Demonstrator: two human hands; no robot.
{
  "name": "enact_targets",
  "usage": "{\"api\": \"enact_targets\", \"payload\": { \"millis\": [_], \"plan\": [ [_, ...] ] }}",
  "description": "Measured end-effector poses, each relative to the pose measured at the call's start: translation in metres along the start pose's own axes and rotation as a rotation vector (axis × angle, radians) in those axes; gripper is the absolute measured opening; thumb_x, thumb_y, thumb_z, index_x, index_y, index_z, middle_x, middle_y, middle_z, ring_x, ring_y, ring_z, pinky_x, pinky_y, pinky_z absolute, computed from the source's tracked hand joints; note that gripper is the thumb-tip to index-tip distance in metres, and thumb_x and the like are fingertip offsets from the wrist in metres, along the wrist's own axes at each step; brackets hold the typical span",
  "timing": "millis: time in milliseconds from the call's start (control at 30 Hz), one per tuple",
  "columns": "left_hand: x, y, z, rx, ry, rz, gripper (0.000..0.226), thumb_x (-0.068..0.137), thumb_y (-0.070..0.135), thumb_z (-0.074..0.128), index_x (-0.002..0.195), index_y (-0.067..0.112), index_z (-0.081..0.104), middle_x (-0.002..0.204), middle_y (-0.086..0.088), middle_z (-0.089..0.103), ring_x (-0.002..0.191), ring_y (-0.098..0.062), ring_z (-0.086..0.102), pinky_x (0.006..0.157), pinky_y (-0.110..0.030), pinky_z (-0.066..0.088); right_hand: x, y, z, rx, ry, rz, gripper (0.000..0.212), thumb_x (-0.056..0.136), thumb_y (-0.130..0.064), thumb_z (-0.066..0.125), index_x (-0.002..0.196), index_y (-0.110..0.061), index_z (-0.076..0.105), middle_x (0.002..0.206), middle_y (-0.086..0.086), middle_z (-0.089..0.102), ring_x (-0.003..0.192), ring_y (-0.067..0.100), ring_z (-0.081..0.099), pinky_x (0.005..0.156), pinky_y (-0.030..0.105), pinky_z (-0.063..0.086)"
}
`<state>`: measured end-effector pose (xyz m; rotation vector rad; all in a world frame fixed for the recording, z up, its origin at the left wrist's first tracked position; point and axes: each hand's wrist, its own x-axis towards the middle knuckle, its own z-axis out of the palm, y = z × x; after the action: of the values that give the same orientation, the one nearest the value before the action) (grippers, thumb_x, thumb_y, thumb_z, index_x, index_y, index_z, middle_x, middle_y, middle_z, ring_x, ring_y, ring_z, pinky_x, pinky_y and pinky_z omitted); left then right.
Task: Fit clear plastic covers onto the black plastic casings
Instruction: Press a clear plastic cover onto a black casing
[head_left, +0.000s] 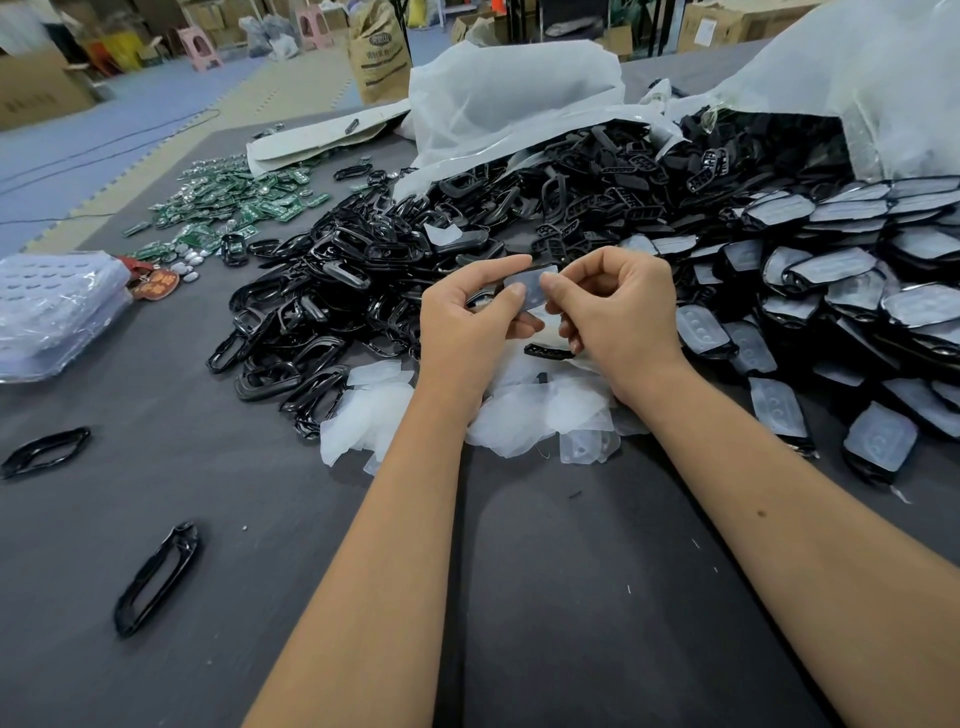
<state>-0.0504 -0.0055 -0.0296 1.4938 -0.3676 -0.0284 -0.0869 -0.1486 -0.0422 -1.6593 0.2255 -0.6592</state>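
Observation:
Above the table's middle my left hand (467, 322) and my right hand (618, 317) together hold one black casing with a clear cover (530, 288) on it. Fingers and thumbs of both hands pinch its edges. A small black insert (548, 352) lies just below my right fingers. Loose clear covers (519, 410) are heaped under my wrists. A big pile of black casings (363, 280) spreads to the left and behind. Casings with covers on them (831, 291) are stacked in rows on the right.
Two single black frames (156, 577) (44, 451) lie on the grey table at the front left. Green circuit boards (234, 208) are scattered at the back left. Stacked clear trays (52, 312) sit at the left edge. White plastic bags (519, 98) spill parts at the back.

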Motion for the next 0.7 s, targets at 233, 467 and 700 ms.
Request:
{"api": "enact_targets", "payload": {
  "millis": [233, 467, 700],
  "plan": [
    [0.0009, -0.0013, -0.0001, 0.018, -0.001, 0.018, 0.029, 0.094, -0.004, 0.063, 0.112, 0.013, 0.078, 0.101, -0.007, 0.077, 0.064, -0.017, 0.069, 0.068, -0.026, 0.059, 0.0007, 0.0003, -0.0007, -0.015, -0.005, -0.007, 0.018, 0.088, -0.019, 0.082, 0.080, -0.010, 0.069, 0.066, 0.005, 0.074, 0.046, 0.020, 0.064, 0.042, 0.027, 0.047],
    [0.0019, -0.0029, 0.0006, 0.032, 0.002, 0.023, 0.030, 0.094, -0.006, 0.060, 0.111, 0.012, 0.078, 0.097, -0.004, 0.077, 0.061, -0.018, 0.069, 0.065, -0.025, 0.058, -0.0003, -0.0011, 0.0004, -0.065, 0.014, -0.027, 0.018, 0.088, -0.019, 0.081, 0.080, -0.008, 0.069, 0.064, 0.004, 0.073, 0.044, 0.019, 0.064, 0.043, 0.025, 0.046],
    [0.0033, -0.0064, 0.0002, 0.045, 0.000, 0.038, 0.027, 0.096, -0.002, 0.063, 0.108, 0.015, 0.079, 0.096, -0.001, 0.077, 0.061, -0.017, 0.069, 0.063, -0.024, 0.058, -0.0010, -0.0015, 0.0010, -0.087, 0.036, -0.018, 0.018, 0.088, -0.021, 0.080, 0.078, -0.011, 0.069, 0.064, 0.002, 0.074, 0.044, 0.019, 0.064, 0.043, 0.024, 0.046]
  ]
}}
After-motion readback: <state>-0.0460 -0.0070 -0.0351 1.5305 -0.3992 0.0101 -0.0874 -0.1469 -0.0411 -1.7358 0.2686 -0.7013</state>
